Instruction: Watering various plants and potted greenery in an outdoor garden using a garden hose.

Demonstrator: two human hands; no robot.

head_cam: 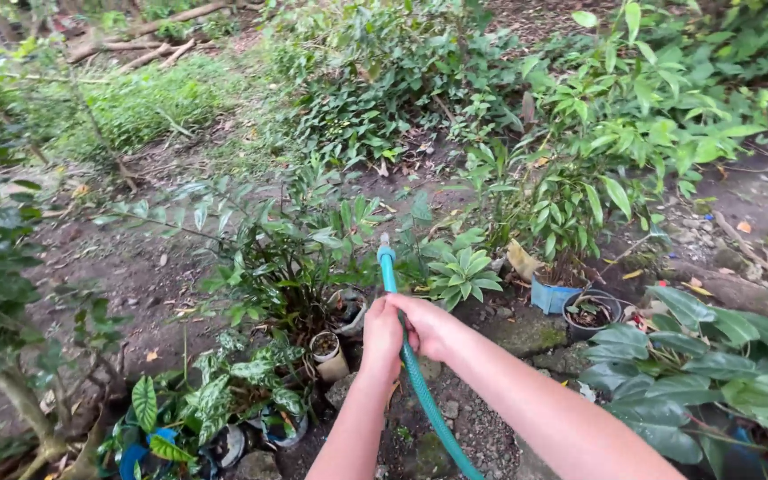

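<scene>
we've got both hands on the hose (420, 378) — a green garden hose that comes up from the bottom edge of the view and ends at a lighter, teal-blue tip just above our fists. left hand (382, 338) is closed around the hose, fingers wrapped tight, knuckles up. right hand (433, 327) is closed on it too, just beside the left and touching it, thumb side toward the tip. both forearms come in from below the hose's grip point, the right one from the lower right.

the hose tip points away from us, toward the dark-leaved plant (286, 249) that stands just left of the tip. whether water is coming out we can't tell.

around the hose: a small pale pot (329, 356) sits on the dirt just left of our left hand, with a second dark pot behind it at the foot of the leafy plant. right of the hose tip there's a small star-shaped green plant (464, 276), and further right a blue pot (551, 295) and a round black pot (590, 313) side by side. far left of the hose, low down, spotted-leaf plants (224, 391) in dark pots — well apart from our hands. big broad leaves (722, 356) fill the right side beyond the right forearm. ground under the hose is bare soil and small stones.
</scene>
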